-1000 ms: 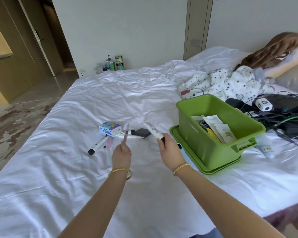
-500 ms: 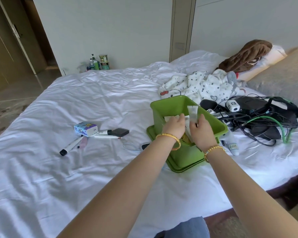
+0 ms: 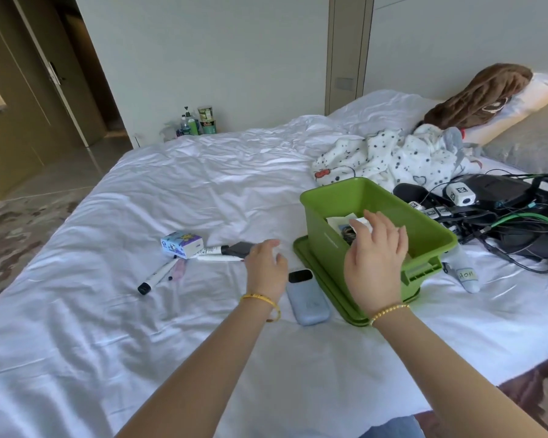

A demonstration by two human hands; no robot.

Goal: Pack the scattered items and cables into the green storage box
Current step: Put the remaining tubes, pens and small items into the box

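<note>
Green plastic marks the storage box point(image 3: 377, 235), which sits on its own lid on the white bed point(image 3: 108, 343) at about two o'clock from the person's arms, with papers and small packets already lying inside. The step in hand looks like the turn between one drop and the next pickup: the right hand point(image 3: 375, 263) hovers over the box's near rim with fingers spread and holding nothing, while the left hand point(image 3: 266, 267), loosely open and also empty, reaches toward ten o'clock. There lie a small printed carton point(image 3: 181, 245), a black-capped marker point(image 3: 157, 276), a white pen point(image 3: 219, 258) and a dark case point(image 3: 239, 249); a blue power bank point(image 3: 307, 298) rests just beside the lid, and a tangle of cables point(image 3: 503, 229) waits at three o'clock. The next move probably calls for closing on one of these and carrying it across. Half a second ago both hands were down inside the box, the right pinching a white packet; now both are out and free.
</note>
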